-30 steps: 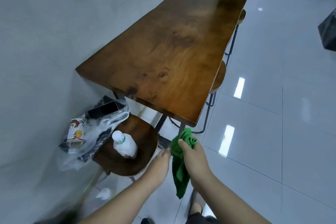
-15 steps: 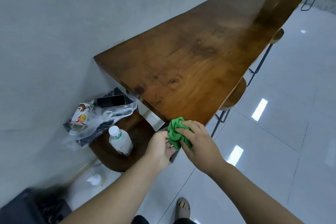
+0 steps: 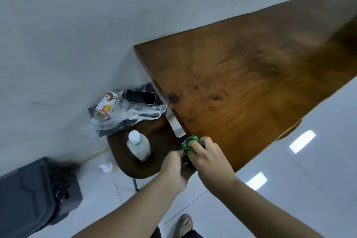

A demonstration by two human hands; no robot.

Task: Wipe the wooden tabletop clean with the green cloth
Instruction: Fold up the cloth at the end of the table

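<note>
Where your forearms meet at the lower centre of the frame, both hands are closed round the cloth (image 3: pixel 188 144), which is bunched into a tight wad. Your left hand (image 3: pixel 174 168) curls its fingers into the lower folds from the left; its fingertips are hidden. Your right hand (image 3: pixel 209 158) lies over the wad from the right, fingers bent and pressing into its top. The cloth sits at the near short edge of the tabletop (image 3: pixel 251 83), close to the near corner; you cannot tell whether it touches the wood.

Note the governing relation: the whole surface to be wiped lies up and to the right of the hands, and its long axis runs from this near end toward the upper right of the frame. The right hand is over the wood and is the nearer one. The left hangs off the edge, beside the stool (image 3: pixel 158 133) carrying the bottle (image 3: pixel 139 146). On this evidence, lead the first stroke with the right hand, along the long axis.
</note>
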